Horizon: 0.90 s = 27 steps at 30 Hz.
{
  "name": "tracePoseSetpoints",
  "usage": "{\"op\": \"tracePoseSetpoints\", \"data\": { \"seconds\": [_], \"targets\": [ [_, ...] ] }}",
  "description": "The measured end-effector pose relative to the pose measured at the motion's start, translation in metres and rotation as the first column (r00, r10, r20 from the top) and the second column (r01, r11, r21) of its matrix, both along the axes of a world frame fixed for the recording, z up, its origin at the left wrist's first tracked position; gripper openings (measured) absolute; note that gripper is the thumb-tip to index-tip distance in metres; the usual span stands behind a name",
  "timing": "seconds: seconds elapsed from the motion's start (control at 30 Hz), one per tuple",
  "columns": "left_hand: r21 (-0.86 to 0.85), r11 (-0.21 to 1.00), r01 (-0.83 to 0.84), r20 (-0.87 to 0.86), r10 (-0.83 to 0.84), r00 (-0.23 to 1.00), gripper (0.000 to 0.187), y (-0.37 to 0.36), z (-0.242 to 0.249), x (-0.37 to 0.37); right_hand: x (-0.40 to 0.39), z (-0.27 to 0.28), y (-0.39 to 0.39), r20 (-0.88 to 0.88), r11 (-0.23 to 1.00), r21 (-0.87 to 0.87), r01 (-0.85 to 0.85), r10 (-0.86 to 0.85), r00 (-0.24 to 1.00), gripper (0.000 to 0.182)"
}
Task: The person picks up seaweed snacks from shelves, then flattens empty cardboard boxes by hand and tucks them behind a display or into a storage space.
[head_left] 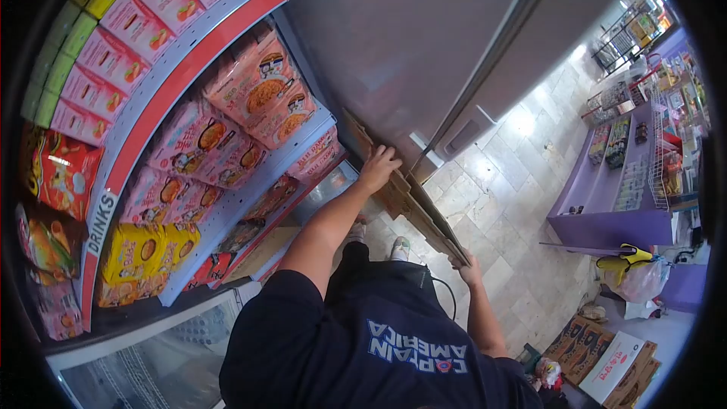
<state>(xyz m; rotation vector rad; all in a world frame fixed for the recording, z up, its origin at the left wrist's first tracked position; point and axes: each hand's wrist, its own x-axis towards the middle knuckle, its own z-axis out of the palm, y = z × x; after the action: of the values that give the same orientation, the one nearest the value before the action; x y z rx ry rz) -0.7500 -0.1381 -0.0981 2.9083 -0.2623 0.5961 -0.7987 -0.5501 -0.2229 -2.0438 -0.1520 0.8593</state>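
Flattened cardboard stands on edge in front of me, several brown sheets stacked together. My left hand is closed over its far part, close to the grey appliance. At the near end, my right hand grips the cardboard's edge, its fingers partly hidden. The cardboard's far end reaches into the gap between the large grey appliance and the snack shelf.
Pink noodle packs and yellow packs fill the shelf at left. A glass-topped case is near my left side. Across the tiled floor stands a purple display unit; cardboard boxes lie at lower right.
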Motion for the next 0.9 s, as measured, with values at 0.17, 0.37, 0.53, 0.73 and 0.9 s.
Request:
{"op": "tracePoseSetpoints", "data": {
  "seconds": [0.17, 0.37, 0.53, 0.73, 0.9],
  "targets": [
    [-0.107, 0.991, -0.075, -0.211, 0.051, 0.976, 0.028, 0.062, -0.005, 0.005, -0.018, 0.012, 0.067, 0.332, 0.989, 0.143, -0.043, -0.007, 0.943, 0.037],
    [-0.091, 0.992, -0.085, -0.154, 0.07, 0.986, 0.025, 0.109, 0.03, 0.01, -0.026, 0.013, 0.139, 0.339, 0.988, 0.156, 0.025, -0.077, 0.938, 0.048],
    [-0.229, 0.965, -0.129, -0.205, 0.082, 0.975, 0.019, 0.137, 0.018, 0.015, -0.019, -0.014, 0.176, 0.389, 0.967, 0.252, 0.047, -0.145, 0.91, 0.054],
    [-0.038, 0.994, -0.105, -0.191, 0.096, 0.977, 0.026, 0.138, 0.026, 0.018, -0.01, -0.037, 0.191, 0.336, 0.94, 0.306, 0.152, -0.256, 0.907, 0.051],
    [-0.079, 0.993, -0.086, -0.158, 0.073, 0.985, 0.024, 0.132, 0.022, 0.017, -0.023, -0.024, 0.184, 0.334, 0.92, 0.323, 0.22, -0.329, 0.884, 0.044]
  ]
}}
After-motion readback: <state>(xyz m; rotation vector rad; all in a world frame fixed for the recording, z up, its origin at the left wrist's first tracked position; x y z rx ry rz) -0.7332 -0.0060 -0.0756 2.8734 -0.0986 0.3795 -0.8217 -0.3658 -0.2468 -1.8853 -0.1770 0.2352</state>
